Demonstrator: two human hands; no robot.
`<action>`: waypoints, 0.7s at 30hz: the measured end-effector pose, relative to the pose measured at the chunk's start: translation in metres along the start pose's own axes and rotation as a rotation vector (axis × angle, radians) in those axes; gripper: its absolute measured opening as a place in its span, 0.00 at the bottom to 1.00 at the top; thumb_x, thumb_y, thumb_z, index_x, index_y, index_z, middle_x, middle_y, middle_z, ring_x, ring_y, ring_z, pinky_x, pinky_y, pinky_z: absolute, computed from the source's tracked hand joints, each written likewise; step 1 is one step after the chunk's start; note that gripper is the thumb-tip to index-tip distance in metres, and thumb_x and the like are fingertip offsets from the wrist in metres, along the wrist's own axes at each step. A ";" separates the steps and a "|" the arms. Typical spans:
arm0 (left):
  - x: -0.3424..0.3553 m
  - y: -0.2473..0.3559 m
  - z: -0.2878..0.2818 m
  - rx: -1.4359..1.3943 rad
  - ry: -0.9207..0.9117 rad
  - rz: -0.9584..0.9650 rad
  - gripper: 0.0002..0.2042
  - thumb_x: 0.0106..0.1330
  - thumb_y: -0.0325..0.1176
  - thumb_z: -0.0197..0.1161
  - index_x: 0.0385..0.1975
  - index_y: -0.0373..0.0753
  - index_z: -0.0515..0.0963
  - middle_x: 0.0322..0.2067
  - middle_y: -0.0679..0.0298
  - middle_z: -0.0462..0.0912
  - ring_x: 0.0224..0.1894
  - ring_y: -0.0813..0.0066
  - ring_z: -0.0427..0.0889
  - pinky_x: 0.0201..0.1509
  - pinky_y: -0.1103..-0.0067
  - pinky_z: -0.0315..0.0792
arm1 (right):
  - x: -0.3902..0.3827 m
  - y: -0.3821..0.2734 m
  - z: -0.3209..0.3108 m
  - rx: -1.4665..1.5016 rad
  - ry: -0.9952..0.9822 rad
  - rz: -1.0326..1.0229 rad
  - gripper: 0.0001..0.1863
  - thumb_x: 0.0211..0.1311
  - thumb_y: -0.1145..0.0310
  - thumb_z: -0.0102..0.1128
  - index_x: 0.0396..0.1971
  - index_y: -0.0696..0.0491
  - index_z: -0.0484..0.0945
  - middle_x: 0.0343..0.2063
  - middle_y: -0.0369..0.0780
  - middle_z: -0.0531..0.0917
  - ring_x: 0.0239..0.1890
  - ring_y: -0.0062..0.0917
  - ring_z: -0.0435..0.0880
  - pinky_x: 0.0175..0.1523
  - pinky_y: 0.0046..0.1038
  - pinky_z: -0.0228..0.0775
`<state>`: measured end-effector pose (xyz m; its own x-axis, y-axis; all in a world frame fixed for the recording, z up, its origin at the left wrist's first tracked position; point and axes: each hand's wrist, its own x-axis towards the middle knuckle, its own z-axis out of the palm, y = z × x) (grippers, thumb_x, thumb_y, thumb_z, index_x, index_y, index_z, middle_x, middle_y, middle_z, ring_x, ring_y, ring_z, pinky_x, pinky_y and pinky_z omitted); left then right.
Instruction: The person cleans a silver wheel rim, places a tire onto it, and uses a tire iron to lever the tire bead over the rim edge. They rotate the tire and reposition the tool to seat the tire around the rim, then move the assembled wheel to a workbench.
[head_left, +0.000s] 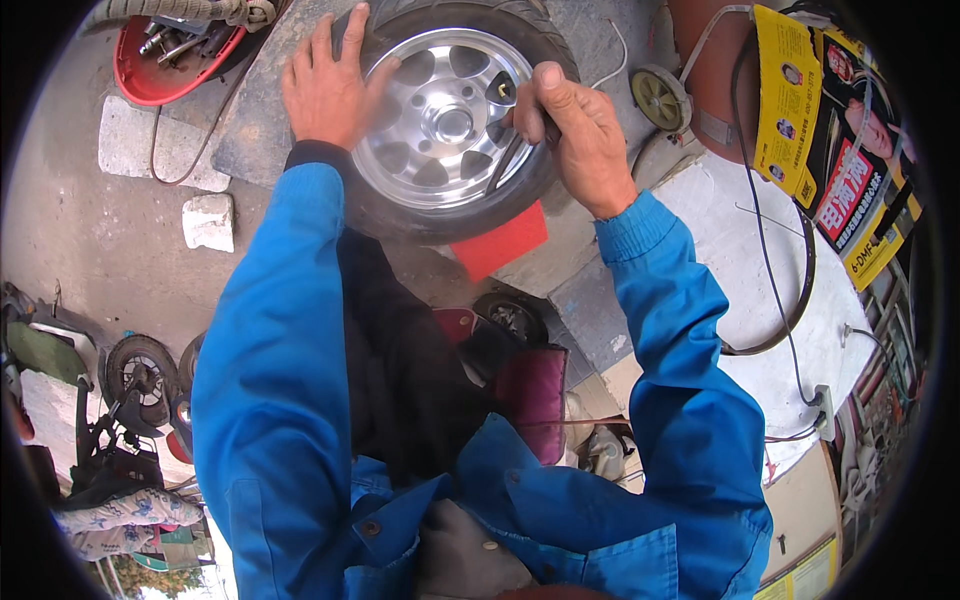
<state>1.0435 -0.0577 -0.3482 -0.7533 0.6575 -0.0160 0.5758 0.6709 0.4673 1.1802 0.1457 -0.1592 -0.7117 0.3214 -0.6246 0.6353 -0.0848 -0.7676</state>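
Wheel [445, 120] lies flat on grey slab [265, 120], outdoors, concrete ground. Left hand [325, 85] flat, fingers spread on tyre's left edge. Right hand [580, 130] fingers clamped on tyre lever [503, 165] at rim's right side.

Sunlit concrete floor [110, 240] (outdoors).

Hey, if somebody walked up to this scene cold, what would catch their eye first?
Probably the wheel at top centre, a shiny silver rim in a black tyre. The left hand lies flat on its upper left edge, while the right hand grips a dark tool against the rim's right side. After that, the bright blue sleeves filling the middle and a red basin of tools at top left.
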 end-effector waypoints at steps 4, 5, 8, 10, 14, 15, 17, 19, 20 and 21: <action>0.005 0.005 0.009 0.069 -0.009 0.026 0.38 0.75 0.63 0.63 0.83 0.61 0.62 0.73 0.52 0.71 0.69 0.46 0.76 0.69 0.56 0.75 | -0.094 0.015 0.024 -0.073 0.224 -0.313 0.32 0.87 0.53 0.52 0.19 0.57 0.73 0.18 0.38 0.72 0.24 0.30 0.71 0.40 0.39 0.72; 0.004 0.005 0.009 0.071 -0.004 0.024 0.38 0.75 0.62 0.64 0.83 0.61 0.62 0.73 0.52 0.72 0.69 0.46 0.76 0.69 0.56 0.75 | -0.114 0.026 0.024 -0.042 0.234 -0.393 0.31 0.86 0.55 0.53 0.18 0.58 0.72 0.17 0.38 0.71 0.23 0.30 0.70 0.38 0.40 0.72; -0.001 0.002 0.007 0.069 -0.019 0.016 0.38 0.75 0.61 0.65 0.82 0.60 0.63 0.72 0.51 0.72 0.68 0.44 0.77 0.69 0.56 0.75 | -0.164 0.045 0.023 -0.005 0.189 -0.507 0.17 0.73 0.72 0.58 0.20 0.61 0.73 0.19 0.42 0.72 0.24 0.37 0.73 0.40 0.43 0.76; 0.005 0.006 0.007 0.069 -0.013 0.019 0.37 0.75 0.60 0.65 0.82 0.60 0.64 0.72 0.50 0.73 0.68 0.43 0.77 0.69 0.56 0.75 | -0.191 0.058 0.026 -0.003 0.185 -0.553 0.10 0.65 0.81 0.61 0.22 0.62 0.75 0.21 0.43 0.73 0.25 0.39 0.75 0.44 0.46 0.79; 0.003 0.008 0.010 0.068 -0.004 0.014 0.39 0.71 0.57 0.70 0.81 0.62 0.64 0.72 0.52 0.73 0.65 0.46 0.79 0.64 0.56 0.77 | -0.222 0.086 0.035 -0.027 0.290 -0.513 0.05 0.62 0.82 0.63 0.26 0.62 0.80 0.24 0.44 0.78 0.29 0.39 0.80 0.52 0.51 0.82; 0.008 0.008 0.012 0.072 0.005 0.012 0.39 0.71 0.58 0.70 0.81 0.62 0.64 0.72 0.52 0.73 0.65 0.46 0.79 0.64 0.57 0.77 | -0.224 0.090 0.035 -0.042 0.319 -0.488 0.04 0.62 0.82 0.63 0.27 0.62 0.82 0.25 0.45 0.80 0.31 0.39 0.82 0.54 0.51 0.82; 0.005 0.006 0.010 0.082 0.008 0.023 0.39 0.70 0.58 0.71 0.80 0.60 0.66 0.70 0.52 0.74 0.63 0.46 0.80 0.63 0.58 0.77 | -0.239 0.090 0.043 -0.131 0.402 -0.413 0.02 0.63 0.81 0.65 0.33 0.63 0.85 0.29 0.46 0.84 0.38 0.43 0.88 0.59 0.54 0.82; 0.005 0.009 0.009 0.066 0.022 0.028 0.39 0.70 0.57 0.71 0.80 0.59 0.66 0.70 0.53 0.75 0.63 0.47 0.80 0.62 0.57 0.77 | -0.253 0.098 0.046 -0.225 0.473 -0.319 0.09 0.67 0.80 0.65 0.44 0.64 0.87 0.40 0.50 0.91 0.52 0.50 0.92 0.66 0.52 0.80; 0.006 0.010 0.009 0.059 0.028 0.030 0.39 0.70 0.57 0.71 0.80 0.59 0.67 0.69 0.53 0.75 0.63 0.47 0.80 0.62 0.57 0.77 | -0.252 0.107 0.045 -0.213 0.560 -0.274 0.09 0.69 0.80 0.64 0.45 0.64 0.88 0.41 0.50 0.92 0.53 0.50 0.91 0.66 0.50 0.80; 0.010 0.012 0.008 0.050 0.025 0.023 0.39 0.70 0.56 0.71 0.80 0.59 0.66 0.70 0.53 0.75 0.64 0.47 0.80 0.63 0.57 0.77 | -0.251 0.111 0.046 -0.195 0.644 -0.214 0.09 0.71 0.80 0.63 0.46 0.63 0.88 0.43 0.50 0.92 0.54 0.51 0.91 0.66 0.48 0.80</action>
<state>1.0455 -0.0403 -0.3500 -0.7468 0.6649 0.0168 0.6081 0.6723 0.4222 1.4155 0.0120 -0.0936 -0.5468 0.8113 -0.2069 0.5859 0.1942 -0.7868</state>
